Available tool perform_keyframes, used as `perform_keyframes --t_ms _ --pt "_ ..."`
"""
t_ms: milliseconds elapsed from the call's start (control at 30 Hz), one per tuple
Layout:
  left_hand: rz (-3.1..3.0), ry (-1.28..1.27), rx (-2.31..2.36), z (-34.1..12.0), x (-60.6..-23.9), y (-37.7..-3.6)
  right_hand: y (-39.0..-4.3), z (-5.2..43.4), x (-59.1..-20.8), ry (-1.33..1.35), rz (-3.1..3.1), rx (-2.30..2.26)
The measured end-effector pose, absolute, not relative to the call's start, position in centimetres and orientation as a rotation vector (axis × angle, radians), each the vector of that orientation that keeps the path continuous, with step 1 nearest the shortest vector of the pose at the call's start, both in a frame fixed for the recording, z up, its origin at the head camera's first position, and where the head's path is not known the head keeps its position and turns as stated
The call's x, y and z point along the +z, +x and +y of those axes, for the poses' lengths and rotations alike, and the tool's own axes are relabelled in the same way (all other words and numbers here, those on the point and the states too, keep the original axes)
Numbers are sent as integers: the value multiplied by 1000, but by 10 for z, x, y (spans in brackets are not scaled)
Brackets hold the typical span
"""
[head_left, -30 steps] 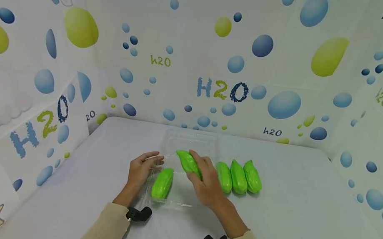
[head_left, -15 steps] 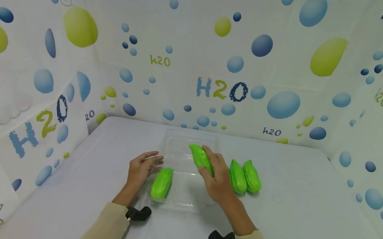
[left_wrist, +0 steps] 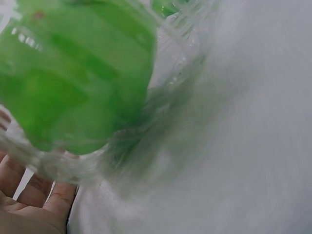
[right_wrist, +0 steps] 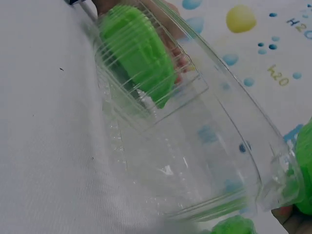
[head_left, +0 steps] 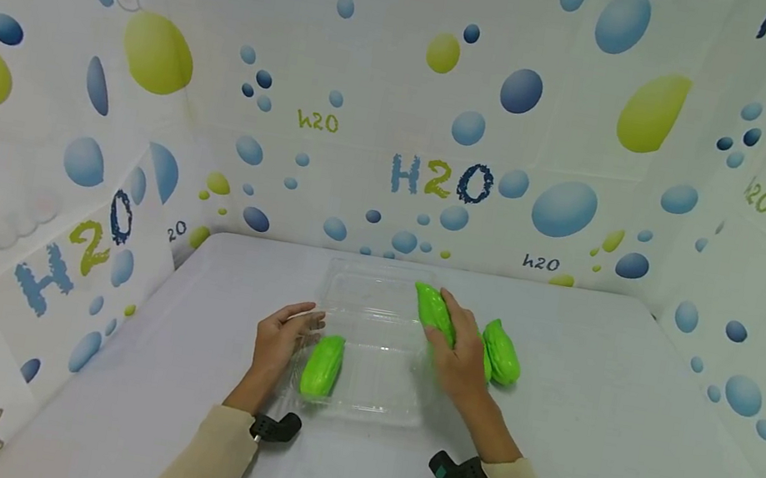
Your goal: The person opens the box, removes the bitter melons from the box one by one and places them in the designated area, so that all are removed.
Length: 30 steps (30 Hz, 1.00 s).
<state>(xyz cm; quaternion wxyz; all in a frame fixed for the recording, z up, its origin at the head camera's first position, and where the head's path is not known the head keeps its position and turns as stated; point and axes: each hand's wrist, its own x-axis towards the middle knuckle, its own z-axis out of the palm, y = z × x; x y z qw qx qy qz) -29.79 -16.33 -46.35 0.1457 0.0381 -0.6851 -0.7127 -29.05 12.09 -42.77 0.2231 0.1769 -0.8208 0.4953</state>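
My right hand point(head_left: 461, 355) grips a glossy, bright green, gourd-like vegetable with a pointed tip point(head_left: 434, 308). It is held over the right edge of a clear plastic clamshell box point(head_left: 378, 382), whose lid point(head_left: 375, 284) lies open toward the back. A similar vegetable point(head_left: 322, 366) lies along the box's left side. Just outside that side, my left hand point(head_left: 277, 340) has its loosely bent fingers right at the wall. In the left wrist view, its fingers point(left_wrist: 36, 189) show below the clear plastic, with the green vegetable point(left_wrist: 78, 78) behind it.
Right of the box another green vegetable point(head_left: 502, 354) lies on the white cloth point(head_left: 577, 441). One beside it point(head_left: 487, 365) is mostly hidden by my right hand. A patterned curtain point(head_left: 382, 61) rises behind the table, with more at both sides.
My right hand has moved right and slightly back with the green vegetable, from over the box's middle to its right edge, covering more of the vegetables there. My left hand stays put.
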Motion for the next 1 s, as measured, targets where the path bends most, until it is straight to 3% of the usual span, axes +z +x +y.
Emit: perform_keyframes --t_ms 1000 --pt "-1959 103 -2067 -164 -464 -298 -304 172 -441 -80 -1867 1500"
